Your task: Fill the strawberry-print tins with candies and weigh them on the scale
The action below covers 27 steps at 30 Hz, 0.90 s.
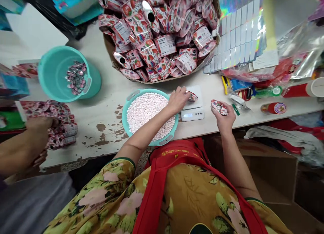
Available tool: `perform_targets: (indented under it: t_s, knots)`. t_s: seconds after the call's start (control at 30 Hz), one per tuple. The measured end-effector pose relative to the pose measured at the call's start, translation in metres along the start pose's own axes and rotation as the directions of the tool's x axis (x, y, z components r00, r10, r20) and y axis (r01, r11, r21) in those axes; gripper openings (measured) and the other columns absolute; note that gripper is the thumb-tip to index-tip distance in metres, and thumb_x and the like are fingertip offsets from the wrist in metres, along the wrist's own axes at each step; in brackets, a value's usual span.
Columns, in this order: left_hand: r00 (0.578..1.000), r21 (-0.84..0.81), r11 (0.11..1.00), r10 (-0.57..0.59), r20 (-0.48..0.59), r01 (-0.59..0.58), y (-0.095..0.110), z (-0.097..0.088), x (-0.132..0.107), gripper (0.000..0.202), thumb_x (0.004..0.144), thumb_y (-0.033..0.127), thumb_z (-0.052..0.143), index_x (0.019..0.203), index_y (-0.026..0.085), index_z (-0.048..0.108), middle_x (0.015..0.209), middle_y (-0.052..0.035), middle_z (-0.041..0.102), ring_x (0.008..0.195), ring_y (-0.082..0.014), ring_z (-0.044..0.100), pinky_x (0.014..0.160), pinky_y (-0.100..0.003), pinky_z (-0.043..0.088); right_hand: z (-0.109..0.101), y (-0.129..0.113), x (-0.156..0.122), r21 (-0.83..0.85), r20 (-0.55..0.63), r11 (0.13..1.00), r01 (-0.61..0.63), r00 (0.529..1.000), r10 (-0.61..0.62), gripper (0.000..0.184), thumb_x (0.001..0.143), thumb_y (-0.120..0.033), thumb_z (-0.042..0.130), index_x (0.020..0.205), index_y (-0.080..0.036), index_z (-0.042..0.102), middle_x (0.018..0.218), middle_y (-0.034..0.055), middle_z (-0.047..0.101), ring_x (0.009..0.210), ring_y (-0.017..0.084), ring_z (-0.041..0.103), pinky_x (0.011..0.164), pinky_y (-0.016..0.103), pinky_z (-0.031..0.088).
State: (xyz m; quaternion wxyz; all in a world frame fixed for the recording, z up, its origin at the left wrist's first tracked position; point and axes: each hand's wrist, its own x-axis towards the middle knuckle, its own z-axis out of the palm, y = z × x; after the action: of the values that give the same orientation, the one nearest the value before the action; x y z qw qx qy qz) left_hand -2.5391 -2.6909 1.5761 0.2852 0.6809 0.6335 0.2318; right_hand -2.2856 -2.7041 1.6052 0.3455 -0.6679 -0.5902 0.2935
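My left hand (pixel 178 99) is closed on a small strawberry-print container (pixel 191 96), holding it on the white digital scale (pixel 192 107). My right hand (pixel 224 114) grips a second strawberry-print container (pixel 219 107) just right of the scale, with its silver end facing up. A teal basin (pixel 129 100) full of small pink-white candies (pixel 146 112) sits right under my left forearm.
A big basket (pixel 111 52) heaped with strawberry-print containers stands behind the scale. A teal bucket (pixel 54 74) with silver lids is at the left. Another person's hand (pixel 37 129) rests on a pile of containers at the far left. Holographic sheets and clutter fill the right.
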Motion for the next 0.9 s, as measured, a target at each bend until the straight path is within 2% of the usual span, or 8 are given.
perform_targets:
  t_s: [0.13, 0.3, 0.4, 0.5, 0.57, 0.7, 0.8, 0.9]
  knots:
    - [0.998, 0.211, 0.977, 0.012, 0.064, -0.025, 0.008, 0.017, 0.016, 0.020, 0.095, 0.017, 0.052, 0.091, 0.019, 0.071, 0.120, -0.0150, 0.058, 0.121, -0.0330, 0.047, 0.097, -0.048, 0.040, 0.024, 0.017, 0.019, 0.092, 0.078, 0.994, -0.066, 0.995, 0.059, 0.055, 0.067, -0.044, 0.077, 0.115, -0.018, 0.068, 0.113, 0.0102, 0.070, 0.103, 0.025, 0.070, 0.097, 0.044, 0.056]
    - [0.957, 0.010, 0.982, -0.180, -0.228, 0.187, -0.008, -0.068, -0.041, 0.006, 0.086, 0.028, 0.069, 0.086, 0.022, 0.068, 0.107, -0.0096, 0.056, 0.100, -0.0269, 0.053, 0.080, -0.036, 0.042, 0.095, 0.005, 0.030, 0.111, 0.258, 0.992, -0.055, 0.966, 0.025, 0.052, 0.070, -0.045, 0.073, 0.113, -0.017, 0.064, 0.113, 0.0116, 0.072, 0.102, 0.023, 0.070, 0.097, 0.040, 0.056]
    - [0.775, -0.058, 0.905, -0.393, -0.495, 0.422, -0.049, -0.137, -0.105, 0.010, 0.086, 0.032, 0.070, 0.090, 0.024, 0.067, 0.110, -0.0070, 0.052, 0.087, -0.0221, 0.053, 0.072, -0.032, 0.040, 0.112, -0.006, 0.034, -0.017, 0.271, 0.994, 0.109, 0.957, -0.100, 0.050, 0.073, -0.047, 0.071, 0.113, -0.017, 0.063, 0.118, 0.0146, 0.070, 0.113, 0.026, 0.065, 0.105, 0.045, 0.051]
    - [0.579, -0.015, 0.741, -0.537, -0.613, 0.671, -0.115, -0.177, -0.155, 0.014, 0.078, 0.025, 0.073, 0.080, 0.021, 0.060, 0.103, -0.0053, 0.048, 0.086, -0.0221, 0.051, 0.080, -0.035, 0.042, 0.108, -0.034, 0.047, -0.151, 0.128, 0.935, 0.322, 0.944, -0.304, 0.058, 0.077, -0.053, 0.072, 0.122, -0.019, 0.059, 0.135, 0.0183, 0.060, 0.131, 0.031, 0.053, 0.114, 0.054, 0.041]
    - [0.501, -0.051, 0.651, -0.629, -0.594, 0.757, -0.160, -0.181, -0.171, 0.022, 0.077, 0.021, 0.072, 0.069, 0.019, 0.051, 0.094, -0.0039, 0.045, 0.088, -0.0218, 0.050, 0.087, -0.037, 0.042, 0.110, -0.063, 0.068, -0.212, 0.082, 0.886, 0.411, 0.911, -0.403, 0.058, 0.085, -0.056, 0.065, 0.130, -0.021, 0.054, 0.143, 0.0182, 0.053, 0.138, 0.031, 0.047, 0.115, 0.057, 0.038]
    - [0.404, -0.177, 0.539, -0.777, -0.484, 0.824, -0.221, -0.155, -0.182, 0.033, 0.075, 0.017, 0.070, 0.059, 0.018, 0.041, 0.080, -0.0023, 0.041, 0.090, -0.0225, 0.052, 0.089, -0.039, 0.041, 0.141, -0.109, 0.132, -0.306, 0.274, 0.818, 0.487, 0.868, -0.414, 0.063, 0.090, -0.064, 0.058, 0.126, -0.013, 0.055, 0.143, 0.0226, 0.051, 0.141, 0.036, 0.042, 0.116, 0.065, 0.030]
    - [0.432, -0.098, 0.538, -0.761, -0.485, 0.837, -0.233, -0.140, -0.193, 0.019, 0.082, 0.017, 0.063, 0.068, 0.018, 0.050, 0.087, -0.0057, 0.048, 0.101, -0.0264, 0.053, 0.092, -0.043, 0.041, 0.166, -0.113, 0.173, -0.345, 0.381, 0.817, 0.463, 0.864, -0.328, 0.064, 0.095, -0.065, 0.047, 0.108, -0.005, 0.061, 0.138, 0.0263, 0.054, 0.136, 0.038, 0.047, 0.110, 0.069, 0.033]
    - [0.474, -0.058, 0.628, -0.642, -0.602, 0.776, -0.214, -0.127, -0.198, 0.006, 0.089, 0.025, 0.061, 0.090, 0.019, 0.061, 0.102, -0.0074, 0.057, 0.109, -0.0280, 0.051, 0.101, -0.047, 0.041, 0.179, -0.105, 0.185, -0.287, 0.389, 0.837, 0.466, 0.855, -0.343, 0.071, 0.099, -0.056, 0.017, 0.095, 0.000, 0.061, 0.137, 0.0247, 0.052, 0.134, 0.034, 0.050, 0.107, 0.059, 0.037]
